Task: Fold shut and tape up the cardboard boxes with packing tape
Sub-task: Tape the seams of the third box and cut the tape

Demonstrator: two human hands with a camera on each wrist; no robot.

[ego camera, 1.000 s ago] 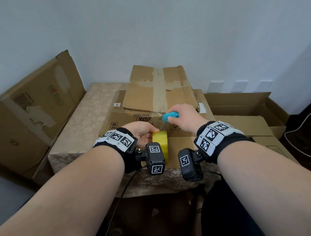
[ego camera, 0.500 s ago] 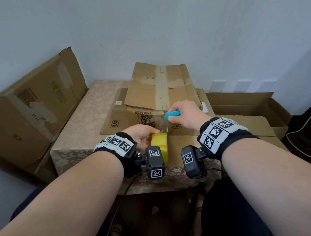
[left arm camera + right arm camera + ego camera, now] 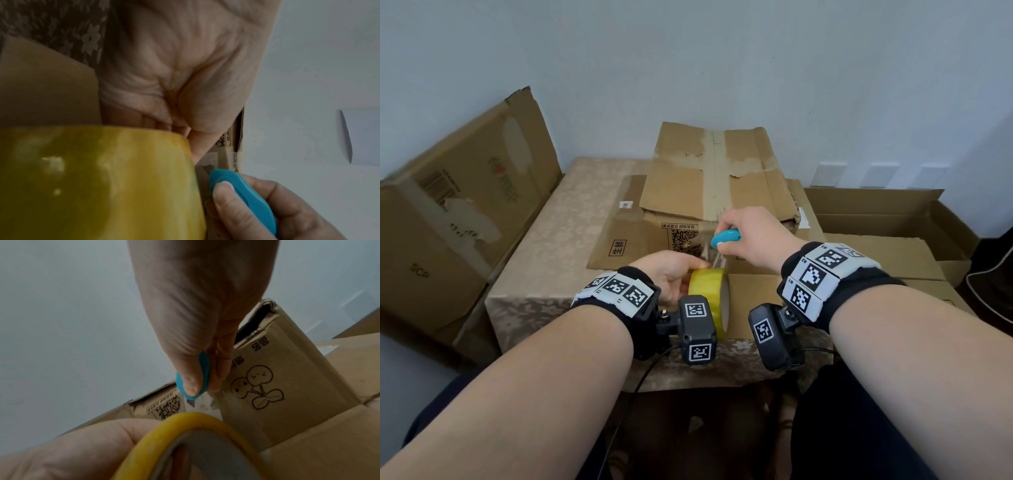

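Both hands have drawn nearer the table edge. From the head view, the left hand [image 3: 671, 277] curls round the yellow tape roll [image 3: 710, 301] while the right hand [image 3: 748, 236] pinches a blue cutter [image 3: 726, 237] over the taped box [image 3: 709, 192] on the table [image 3: 558, 240]. Left wrist: clear strip [image 3: 211, 160] stretched, uncut. Right wrist: blade [image 3: 190, 402] at the strip; cutting and the open box [image 3: 887, 219] remain

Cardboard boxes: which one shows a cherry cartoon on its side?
The taped box on the table, behind the right hand with the blue cutter; the cherries show in the right wrist view.
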